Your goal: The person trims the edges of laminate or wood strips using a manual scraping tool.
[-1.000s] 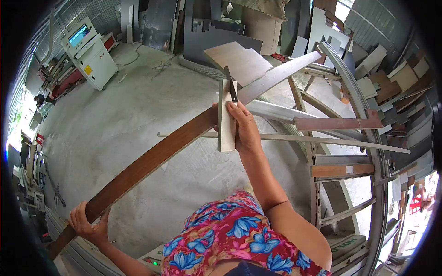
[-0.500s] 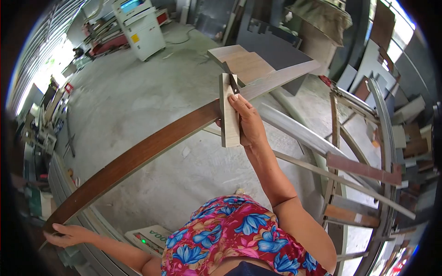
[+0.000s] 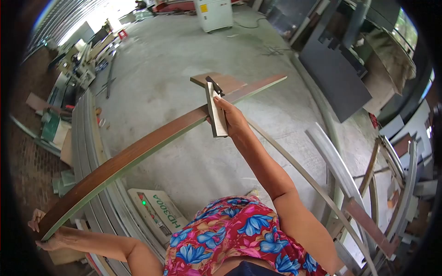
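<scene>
A long brown board with a grey-green edge runs diagonally across the view. At its lower left end, my left hand is closed around the board, fingers showing on both sides. My right hand grips a pale wooden block that lies crosswise over the board, thumb on top. A few right fingertips show beyond the block's far side, by the board; the rest are hidden. At the block's upper end sits a black flat piece. Behind it, a shorter wide brown board lies against the long one.
Long metal profiles lie at my left, beside a box marked HD300A. On the right are a silver bar, a thin strip and a metal frame. Dark panels lean farther back; a white cabinet stands beyond.
The view has turned left and down. My left hand, earlier with fingers spread at the board's end, now wraps around it. My right hand still holds the block over the board.
</scene>
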Tool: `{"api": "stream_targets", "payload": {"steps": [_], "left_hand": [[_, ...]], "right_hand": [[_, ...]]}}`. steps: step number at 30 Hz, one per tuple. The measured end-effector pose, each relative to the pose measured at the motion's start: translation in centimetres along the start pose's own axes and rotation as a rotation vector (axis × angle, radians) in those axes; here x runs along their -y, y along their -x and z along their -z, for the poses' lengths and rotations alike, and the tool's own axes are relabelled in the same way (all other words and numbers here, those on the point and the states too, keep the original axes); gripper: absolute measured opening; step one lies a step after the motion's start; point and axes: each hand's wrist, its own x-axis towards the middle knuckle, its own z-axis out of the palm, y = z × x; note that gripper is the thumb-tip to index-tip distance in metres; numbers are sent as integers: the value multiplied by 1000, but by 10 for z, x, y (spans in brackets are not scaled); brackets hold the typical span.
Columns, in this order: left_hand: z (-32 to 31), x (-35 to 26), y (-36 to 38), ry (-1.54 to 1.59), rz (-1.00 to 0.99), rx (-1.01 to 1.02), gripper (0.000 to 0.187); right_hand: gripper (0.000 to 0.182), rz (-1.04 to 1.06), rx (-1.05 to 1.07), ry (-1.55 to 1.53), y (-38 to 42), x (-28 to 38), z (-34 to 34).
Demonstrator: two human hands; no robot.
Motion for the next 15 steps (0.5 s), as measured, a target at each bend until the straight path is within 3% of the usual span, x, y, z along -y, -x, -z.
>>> {"api": "stream_targets", "payload": {"steps": [1,5,9,13,15], "left_hand": [[-7,-9,1,27,1,82,23],[-23,-36,-8,-432,-273,-183,18],[-63,20,4,-562,-269,-248,21],[1,-4,-31,-236,167,-77,20],[23,7,-32,-272,228,-94,18]], "right_hand": [[29,-62,7,-16,-8,-14,1],[27,-250,67,-55,-44,-85,10],[27,-356,26,-57,-48,-145,10],[29,-420,-56,-66,-46,-185,31],[29,-448,-124,-74,-46,-199,47]]}}
